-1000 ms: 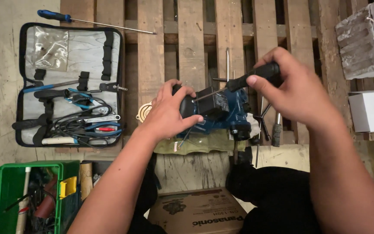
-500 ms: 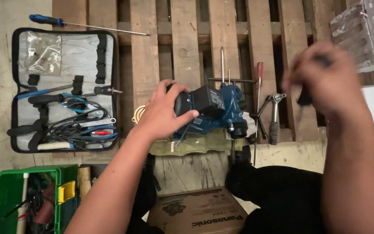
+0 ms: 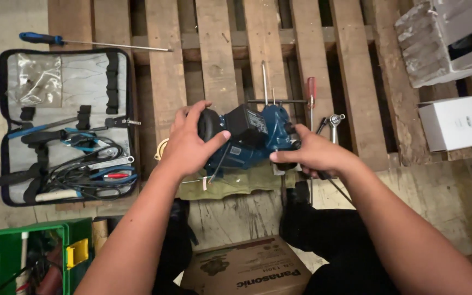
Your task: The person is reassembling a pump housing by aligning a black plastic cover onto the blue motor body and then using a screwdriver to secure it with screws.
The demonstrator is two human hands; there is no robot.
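Observation:
A blue pump motor (image 3: 266,136) with a black terminal box and a black end cap lies on a green cloth (image 3: 230,187) on the wooden pallet (image 3: 214,49). My left hand (image 3: 189,145) is wrapped over the black end cap on the motor's left side. At the motor's lower right my right hand (image 3: 312,155) is closed around a dark-handled tool (image 3: 335,188). Its thin shaft sticks out below the hand, and its tip is hidden.
An open grey tool pouch (image 3: 66,125) lies at left, a long blue-handled screwdriver (image 3: 39,38) above it. Behind the motor are a red-handled screwdriver (image 3: 311,90), metal rods (image 3: 264,82) and a wrench (image 3: 334,120). Green toolbox (image 3: 28,257), cardboard box (image 3: 247,270), white box (image 3: 452,123), grey block (image 3: 449,38).
My right hand, raised above the motor with the tool a second ago, swung out right and has come down against the motor's lower right. My left hand stayed on the end cap.

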